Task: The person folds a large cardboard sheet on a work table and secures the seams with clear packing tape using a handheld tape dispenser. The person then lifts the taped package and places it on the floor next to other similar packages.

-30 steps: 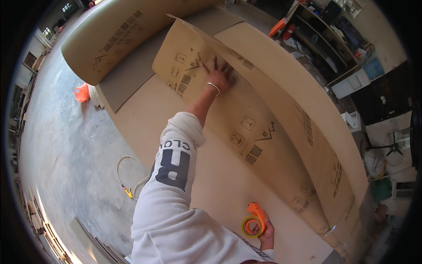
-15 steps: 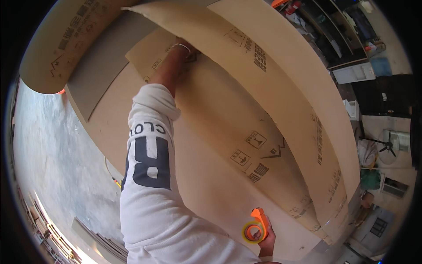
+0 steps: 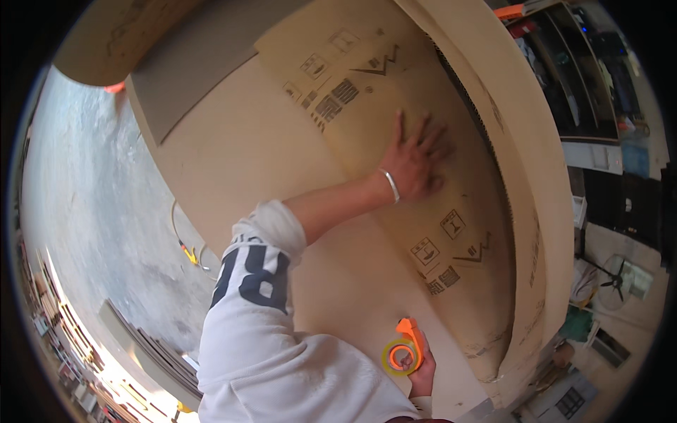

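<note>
My left hand (image 3: 416,158) lies with fingers spread on the brown printed cardboard sheet (image 3: 395,233), slightly blurred, a silver bangle at its wrist. Under the sheet is a large pale board (image 3: 218,155), bare along its left side. The cardboard's far right part rises in a curved fold (image 3: 508,134) beyond my fingertips. Low in the picture, my right hand (image 3: 424,371) is closed round an orange tape dispenser (image 3: 416,338) carrying a roll of clear yellowish tape (image 3: 387,359). That hand is above the board's near part.
A rolled end of cardboard (image 3: 99,49) curls up at the far left, beside a grey sheet (image 3: 190,77). A hose with a yellow fitting (image 3: 188,254) lies on the floor. Stacked boards (image 3: 144,352) stand at lower left; shelves (image 3: 575,70) and a fan (image 3: 615,278) are at right.
My left hand has come from under the raised cardboard flap at the far side, moving nearer and rightward across the sheet. The flap has swung to the right. My right hand still holds the dispenser.
</note>
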### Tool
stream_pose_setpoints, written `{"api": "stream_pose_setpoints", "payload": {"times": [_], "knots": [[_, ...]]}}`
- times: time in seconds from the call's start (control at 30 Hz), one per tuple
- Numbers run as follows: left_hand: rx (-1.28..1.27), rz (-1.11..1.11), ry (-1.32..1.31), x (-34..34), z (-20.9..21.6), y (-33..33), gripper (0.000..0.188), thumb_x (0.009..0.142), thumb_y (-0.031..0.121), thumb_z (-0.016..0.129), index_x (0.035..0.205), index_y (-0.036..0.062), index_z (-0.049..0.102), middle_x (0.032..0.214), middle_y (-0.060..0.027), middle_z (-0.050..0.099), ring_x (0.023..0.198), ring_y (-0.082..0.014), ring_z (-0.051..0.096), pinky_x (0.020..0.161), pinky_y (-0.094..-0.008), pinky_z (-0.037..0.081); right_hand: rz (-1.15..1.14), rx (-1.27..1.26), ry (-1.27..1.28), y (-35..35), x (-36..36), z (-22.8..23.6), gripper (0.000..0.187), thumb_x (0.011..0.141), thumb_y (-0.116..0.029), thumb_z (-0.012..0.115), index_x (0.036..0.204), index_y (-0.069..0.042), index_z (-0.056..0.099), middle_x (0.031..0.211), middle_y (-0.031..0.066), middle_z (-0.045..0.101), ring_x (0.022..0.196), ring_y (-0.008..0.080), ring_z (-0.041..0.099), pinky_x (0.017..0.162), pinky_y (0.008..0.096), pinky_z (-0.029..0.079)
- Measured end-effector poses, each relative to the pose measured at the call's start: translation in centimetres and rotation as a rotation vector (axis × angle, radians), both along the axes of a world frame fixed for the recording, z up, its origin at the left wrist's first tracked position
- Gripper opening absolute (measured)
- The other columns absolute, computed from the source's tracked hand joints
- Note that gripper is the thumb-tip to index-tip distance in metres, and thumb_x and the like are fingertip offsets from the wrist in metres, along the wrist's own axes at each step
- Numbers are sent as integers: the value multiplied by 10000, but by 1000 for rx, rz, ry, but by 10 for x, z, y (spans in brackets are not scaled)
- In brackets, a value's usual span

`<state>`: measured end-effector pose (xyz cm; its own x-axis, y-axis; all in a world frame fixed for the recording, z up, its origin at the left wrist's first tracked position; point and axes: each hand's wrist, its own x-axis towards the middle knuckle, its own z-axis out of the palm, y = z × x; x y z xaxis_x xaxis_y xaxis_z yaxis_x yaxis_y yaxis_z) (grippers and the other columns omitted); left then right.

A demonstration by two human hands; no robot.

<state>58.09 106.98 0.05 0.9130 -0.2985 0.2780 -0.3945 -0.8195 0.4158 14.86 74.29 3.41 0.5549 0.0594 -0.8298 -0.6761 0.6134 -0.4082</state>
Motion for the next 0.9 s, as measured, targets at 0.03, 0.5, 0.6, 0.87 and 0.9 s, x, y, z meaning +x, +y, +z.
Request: {"api": "stream_pose_setpoints", "payload": {"times": [0.03, 0.5, 0.6, 0.87, 0.9], "knots": [[38, 62, 44, 11, -6, -1, 663, 931, 539, 559, 1539, 285, 486, 1671, -89, 320, 1575, -390, 166, 1164, -796, 69, 14, 16, -22, -5, 5, 2, 709, 1026, -402, 519, 1605, -62, 291, 824, 174, 700, 524, 263, 628, 521, 416, 544], [134, 121, 13, 27, -18, -18, 718, 909, 585, 537, 1542, 250, 488, 1671, -106, 329, 1563, -400, 205, 1187, -765, 28, -40, 222, -945, 0, 129, 146, 586, 987, -394, 566, 1410, -19, 410, 1040, 172, 706, 702, 251, 669, 746, 449, 593], [160, 156, 7, 22, -18, -4, 703, 913, 577, 549, 1525, 232, 513, 1651, -114, 366, 1552, -398, 236, 1202, -736, 69, -218, 184, -1003, -84, 213, 139, 438, 996, -385, 571, 1270, -45, 535, 1015, 129, 705, 807, 237, 674, 831, 455, 583], [-12, 167, -101, 35, -54, 23, 643, 898, 542, 607, 1458, 227, 578, 1513, -83, 552, 1419, -315, 465, 1185, -616, 260, -431, -146, -355, -26, 275, 26, 343, 1030, -414, 542, 964, -101, 668, 737, 63, 619, 637, 216, 610, 677, 420, 567], [-286, 179, -236, 45, -71, 16, 623, 884, 531, 631, 1422, 217, 608, 1465, -73, 599, 1367, -292, 527, 1159, -589, 316, -407, -95, -368, -31, 266, 11, 352, 1031, -418, 539, 945, -103, 672, 715, 63, 610, 600, 221, 596, 639, 416, 561]]}}
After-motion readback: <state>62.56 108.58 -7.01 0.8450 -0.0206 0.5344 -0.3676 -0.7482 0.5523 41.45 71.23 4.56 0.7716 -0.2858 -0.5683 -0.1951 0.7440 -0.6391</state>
